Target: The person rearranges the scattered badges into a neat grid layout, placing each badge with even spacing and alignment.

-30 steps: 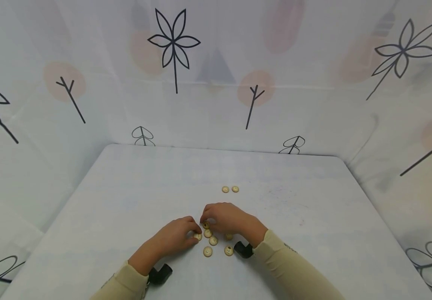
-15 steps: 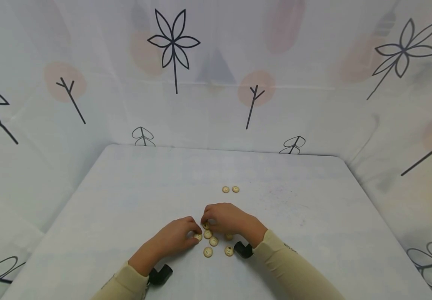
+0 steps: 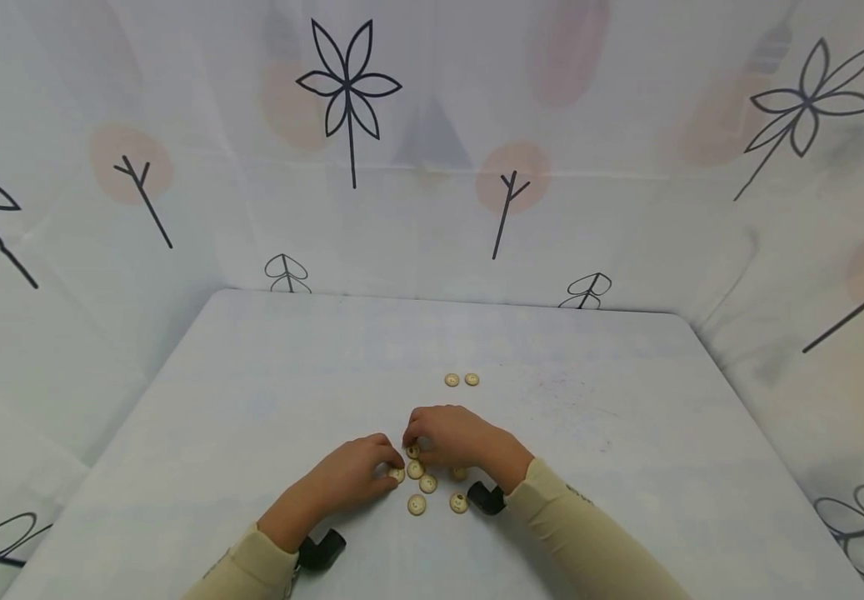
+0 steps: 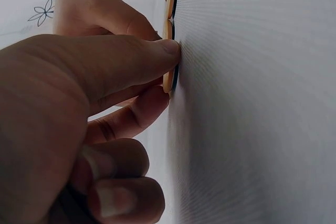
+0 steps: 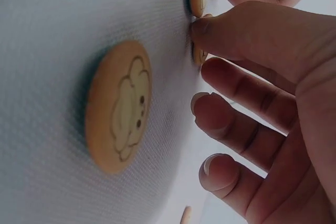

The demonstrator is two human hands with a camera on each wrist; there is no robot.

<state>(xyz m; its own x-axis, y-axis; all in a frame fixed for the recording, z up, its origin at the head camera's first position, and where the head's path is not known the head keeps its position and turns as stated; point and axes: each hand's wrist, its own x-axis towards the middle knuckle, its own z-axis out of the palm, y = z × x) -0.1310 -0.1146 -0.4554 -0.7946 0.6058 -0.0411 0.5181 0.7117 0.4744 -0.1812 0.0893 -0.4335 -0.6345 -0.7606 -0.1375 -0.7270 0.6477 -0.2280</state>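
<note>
Near the front middle of the table, my left hand (image 3: 352,472) pinches a small round wooden disc (image 3: 397,475) between thumb and finger, low at the tabletop. Just right of it, my right hand (image 3: 452,435) grips another wooden disc (image 3: 412,451) by its edges. The left wrist view shows the left thumb over the rim of its disc (image 4: 168,80), tilted on edge by the camera angle. Between and below the hands lie several more discs (image 3: 427,483). One large in the right wrist view, a disc (image 5: 121,108) bears a printed cartoon animal face.
Two discs (image 3: 451,380) lie side by side farther back on the white table (image 3: 289,358). Cloth walls (image 3: 432,225) with leaf and twig drawings enclose its back and sides. A black wrist camera (image 3: 321,550) sits under the left wrist, another (image 3: 486,499) under the right.
</note>
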